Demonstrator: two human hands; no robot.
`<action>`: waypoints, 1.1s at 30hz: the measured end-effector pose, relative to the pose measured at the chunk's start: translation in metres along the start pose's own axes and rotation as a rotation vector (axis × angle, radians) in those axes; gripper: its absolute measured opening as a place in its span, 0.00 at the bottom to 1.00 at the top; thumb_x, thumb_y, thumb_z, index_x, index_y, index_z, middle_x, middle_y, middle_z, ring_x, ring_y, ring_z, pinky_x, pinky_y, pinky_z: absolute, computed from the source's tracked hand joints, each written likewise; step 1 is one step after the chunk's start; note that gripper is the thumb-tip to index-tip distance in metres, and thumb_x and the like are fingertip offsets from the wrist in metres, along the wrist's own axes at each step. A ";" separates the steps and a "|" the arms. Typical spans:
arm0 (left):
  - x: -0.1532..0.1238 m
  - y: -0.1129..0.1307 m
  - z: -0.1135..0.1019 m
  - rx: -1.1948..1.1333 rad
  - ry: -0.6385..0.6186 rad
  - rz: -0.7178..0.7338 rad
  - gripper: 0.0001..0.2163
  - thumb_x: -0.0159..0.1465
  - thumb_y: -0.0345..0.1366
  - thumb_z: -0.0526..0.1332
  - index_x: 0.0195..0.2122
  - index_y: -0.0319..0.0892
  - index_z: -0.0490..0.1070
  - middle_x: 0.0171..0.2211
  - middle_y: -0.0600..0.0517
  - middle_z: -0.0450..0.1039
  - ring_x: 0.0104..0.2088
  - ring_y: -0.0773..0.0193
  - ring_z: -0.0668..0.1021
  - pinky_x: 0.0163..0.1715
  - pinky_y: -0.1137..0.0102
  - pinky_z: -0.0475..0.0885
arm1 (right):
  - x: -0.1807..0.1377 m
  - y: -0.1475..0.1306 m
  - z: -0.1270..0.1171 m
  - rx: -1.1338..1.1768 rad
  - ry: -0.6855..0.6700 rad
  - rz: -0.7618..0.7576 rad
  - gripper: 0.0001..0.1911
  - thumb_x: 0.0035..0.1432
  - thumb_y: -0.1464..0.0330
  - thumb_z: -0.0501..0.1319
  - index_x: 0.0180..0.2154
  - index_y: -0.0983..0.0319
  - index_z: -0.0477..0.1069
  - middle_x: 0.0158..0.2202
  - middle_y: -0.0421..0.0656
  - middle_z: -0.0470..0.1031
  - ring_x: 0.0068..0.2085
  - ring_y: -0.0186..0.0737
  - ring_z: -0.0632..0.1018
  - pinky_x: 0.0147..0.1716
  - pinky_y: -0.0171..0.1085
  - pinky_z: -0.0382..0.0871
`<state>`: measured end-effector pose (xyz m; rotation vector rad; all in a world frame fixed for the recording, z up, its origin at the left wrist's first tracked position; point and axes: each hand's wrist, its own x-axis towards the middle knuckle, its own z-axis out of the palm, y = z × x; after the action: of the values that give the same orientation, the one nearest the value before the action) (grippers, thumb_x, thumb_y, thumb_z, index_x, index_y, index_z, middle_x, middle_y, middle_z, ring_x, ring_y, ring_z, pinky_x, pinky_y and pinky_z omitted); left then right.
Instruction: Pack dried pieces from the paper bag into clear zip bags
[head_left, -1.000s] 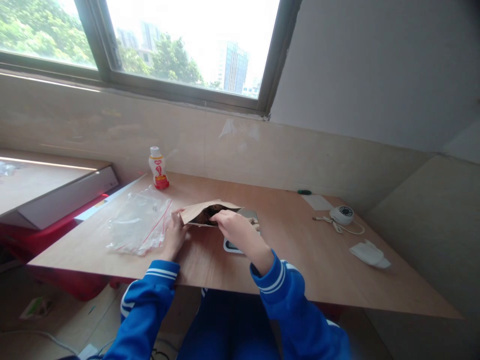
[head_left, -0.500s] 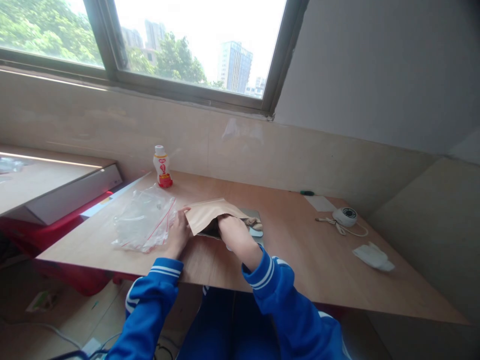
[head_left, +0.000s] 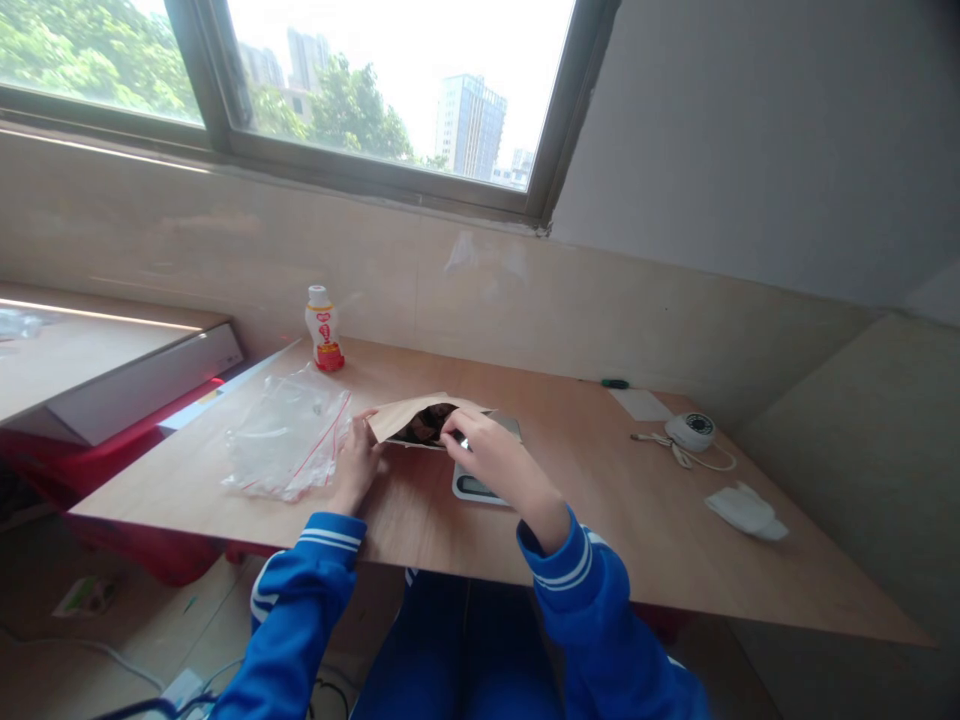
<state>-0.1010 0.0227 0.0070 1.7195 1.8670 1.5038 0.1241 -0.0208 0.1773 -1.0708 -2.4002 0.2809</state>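
A brown paper bag [head_left: 394, 417] lies on its side with its mouth gaping toward me, dark brown contents showing within. My left hand [head_left: 358, 465] grips the bag's left edge. At the right side of the mouth is my right hand [head_left: 491, 455], fingertips pinched together; what they hold, if anything, I cannot make out. Beneath the right hand is a flat kitchen scale [head_left: 478, 487] with a dark display, partly covered by hand and bag. A clear zip bag [head_left: 281, 440] with a red line rests just left of my left hand.
A white and red bottle [head_left: 325, 330] stands at the back left of the table [head_left: 600, 520]. To the right are a white dome camera [head_left: 688, 431] with its cable, a white paper sheet [head_left: 640, 405], a green-handled tool [head_left: 615, 384] and a crumpled white wrapper [head_left: 747, 512].
My right hand has come out of the bag and moved right to its mouth. The opening now shows the contents, and the scale's display has come into view. My left hand stays at the bag.
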 end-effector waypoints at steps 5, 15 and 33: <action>0.003 -0.008 0.004 -0.034 -0.006 -0.029 0.22 0.56 0.36 0.58 0.53 0.44 0.59 0.44 0.46 0.70 0.40 0.55 0.77 0.40 0.58 0.73 | -0.006 0.014 -0.018 0.227 0.167 -0.018 0.10 0.66 0.65 0.52 0.36 0.60 0.70 0.37 0.41 0.74 0.41 0.36 0.76 0.42 0.35 0.68; 0.003 -0.006 0.002 0.002 -0.017 -0.004 0.22 0.57 0.34 0.58 0.53 0.43 0.58 0.46 0.43 0.69 0.42 0.54 0.76 0.41 0.57 0.73 | -0.018 0.031 -0.014 0.519 0.286 0.119 0.13 0.64 0.59 0.54 0.38 0.59 0.72 0.38 0.41 0.78 0.41 0.37 0.79 0.42 0.35 0.71; 0.003 -0.002 -0.001 -0.019 0.024 0.034 0.21 0.54 0.32 0.56 0.51 0.43 0.60 0.42 0.47 0.71 0.40 0.55 0.76 0.41 0.58 0.72 | 0.039 0.000 0.021 -0.085 -0.214 -0.293 0.15 0.65 0.74 0.52 0.49 0.61 0.72 0.51 0.45 0.76 0.52 0.42 0.75 0.54 0.40 0.68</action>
<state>-0.1039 0.0253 0.0075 1.7414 1.8383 1.5564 0.0910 0.0085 0.1733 -0.7397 -2.7413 0.2007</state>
